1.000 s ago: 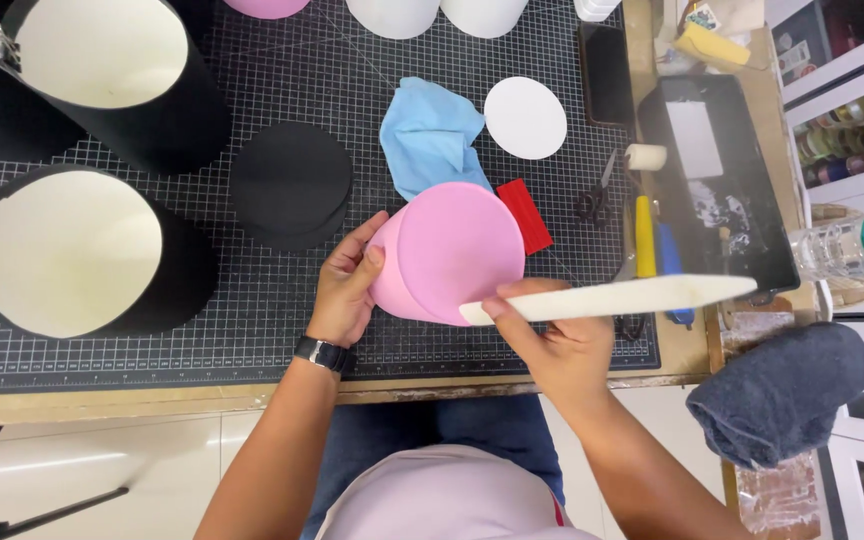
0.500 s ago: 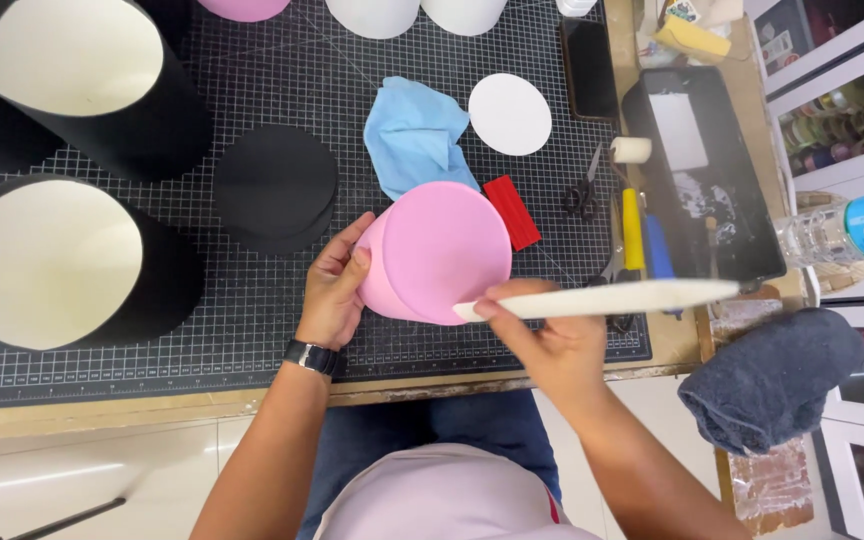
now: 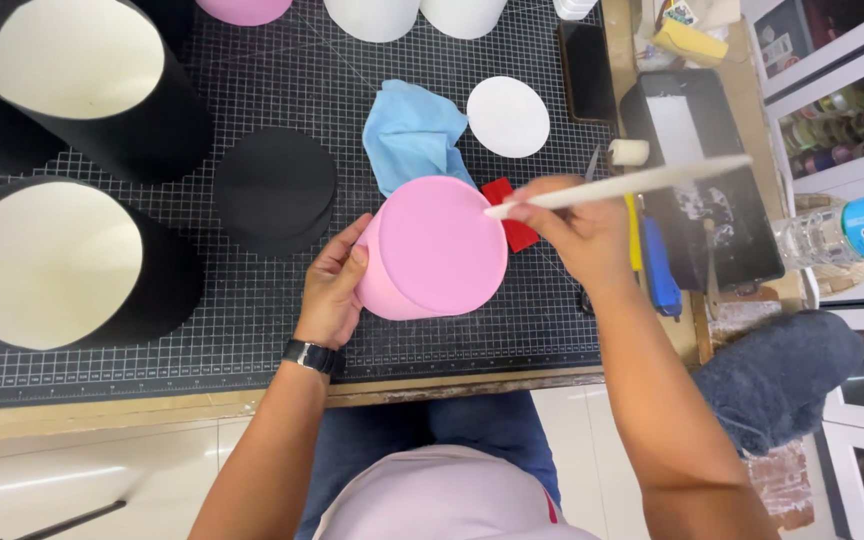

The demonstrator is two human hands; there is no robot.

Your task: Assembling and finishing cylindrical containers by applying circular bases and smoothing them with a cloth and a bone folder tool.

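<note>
Seen from above, over lap and pale shirt. Nearest the counter [image 3: 252,400] edge: left hand [image 3: 332,290], watch [image 3: 314,356] on the wrist, closed around the left wall of the pink box [image 3: 432,248], thumb up along the side, fingers tucked behind. Pink box tipped on its side on the cutting mat [image 3: 252,330], flat round face turned up, just inside the mat's near edge. Right of the pink box: right hand [image 3: 577,228], closed on a long white stick [image 3: 617,184], its near tip touching the upper right rim of the pink box, its far end slanting away over a black tray [image 3: 732,230]. Partly hidden between pink box and right hand: a small red piece [image 3: 510,210]. Right of the hand: yellow and blue tools [image 3: 652,265] at the mat's edge; farther right, a clear bottle [image 3: 842,232] lying on its side and a dark grey cloth [image 3: 777,375]. Left of the pink box: a black disc [image 3: 274,188] flat on the mat, then two large black cylinders [image 3: 72,265] with pale insides, open ends up. Beyond the pink box: a crumpled blue cloth [image 3: 414,135], touching its far rim, with a white disc [image 3: 508,116] just right of the cloth. Farthest back: another pink round [image 3: 244,10] and two white rounds [image 3: 374,18], cut off by the frame.
</note>
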